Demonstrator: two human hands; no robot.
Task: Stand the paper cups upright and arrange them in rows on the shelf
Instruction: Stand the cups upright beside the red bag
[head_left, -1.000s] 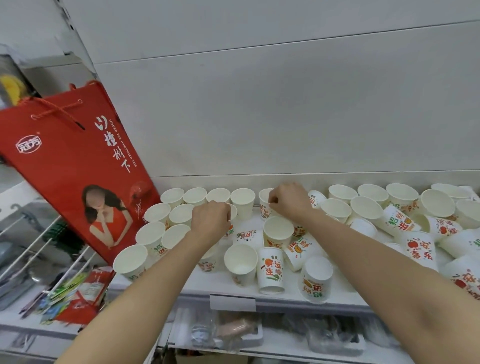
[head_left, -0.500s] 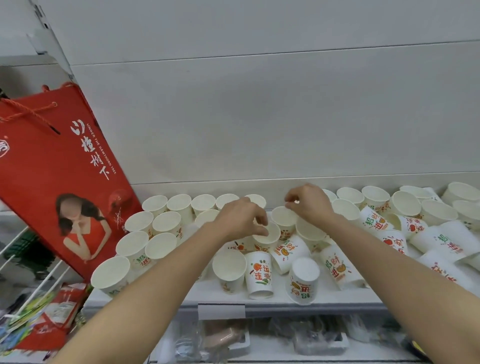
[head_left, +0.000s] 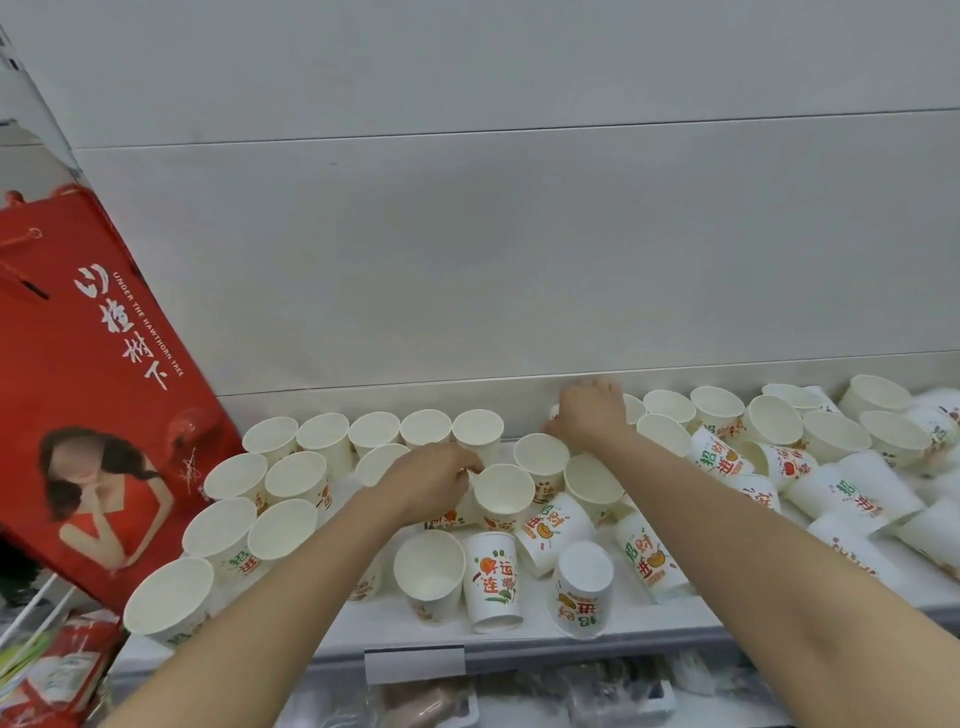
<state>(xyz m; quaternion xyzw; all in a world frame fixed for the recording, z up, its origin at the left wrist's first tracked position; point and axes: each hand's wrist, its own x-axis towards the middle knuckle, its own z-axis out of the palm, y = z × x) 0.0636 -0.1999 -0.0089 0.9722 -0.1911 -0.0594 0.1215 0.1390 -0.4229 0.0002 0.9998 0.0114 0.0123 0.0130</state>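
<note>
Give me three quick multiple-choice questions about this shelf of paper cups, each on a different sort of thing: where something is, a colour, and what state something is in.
1. Where do the tidy upright cups stand?
A. left part of the shelf
B. right end
C. on the floor

2. What colour is the gift bag beside the shelf?
A. blue
B. red
C. green

3. How does the cup at the front edge, right of the middle, stand?
A. upright, mouth up
B. crushed flat
C. upside down, base up

Answers:
1 A: open mouths line up in rows on the left, while cups on the right lie tumbled.
2 B: the bag is red with white lettering.
3 C: its closed base faces up and its print reads inverted.
</note>
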